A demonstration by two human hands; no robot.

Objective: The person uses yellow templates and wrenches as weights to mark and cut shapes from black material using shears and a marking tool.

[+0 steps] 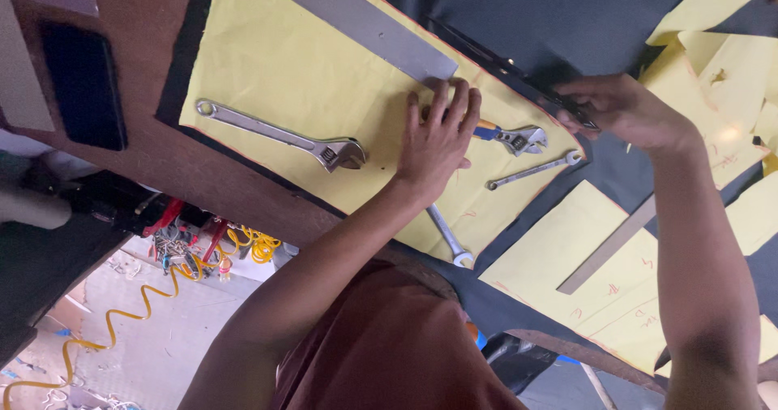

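My left hand [438, 138] lies flat, fingers spread, on a large yellow paper sheet [284, 61] spread over black fabric [551, 13]. Its fingertips touch the end of a long metal ruler [356, 21]. A small adjustable wrench with a blue handle [510, 137] pokes out just right of this hand. My right hand [624, 110] grips long black scissors [502, 66], whose blades lie along the paper's upper right edge. A big silver adjustable wrench [284, 138] rests on the paper to the left.
A slim spanner [535, 169] and another spanner [450, 236] weigh down the paper. More yellow paper pieces [567, 256] and a second ruler [608, 244] lie at the right. A black phone [81, 82] sits on the brown table. A yellow coiled hose [146, 305] lies on the floor.
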